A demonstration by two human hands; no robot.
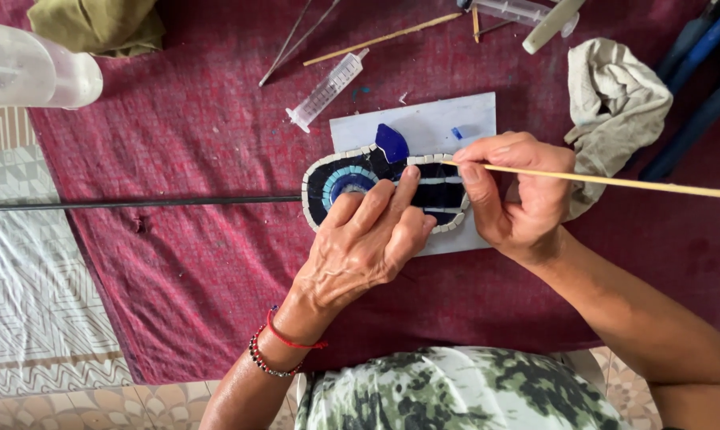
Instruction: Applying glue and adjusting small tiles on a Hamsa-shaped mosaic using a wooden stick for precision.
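The left hand (368,239) presses flat fingers on the mosaic (376,185). The right hand (515,191) pinches a thin stick (614,181); a syringe (326,90) lies at eleven o'clock.

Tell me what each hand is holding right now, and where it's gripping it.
The right hand pinches a thin wooden stick near its left tip. The left hand holds nothing; its fingers press on the mosaic piece.

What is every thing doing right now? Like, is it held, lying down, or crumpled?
Left hand: fingers pressed on the mosaic piece.
Right hand: shut on the thin wooden stick.
Thin wooden stick: held level, tip at the mosaic.
Mosaic piece: flat on the white board, partly tiled.
White board: lying flat.
Syringe: lying untouched.
Beige rag: crumpled.
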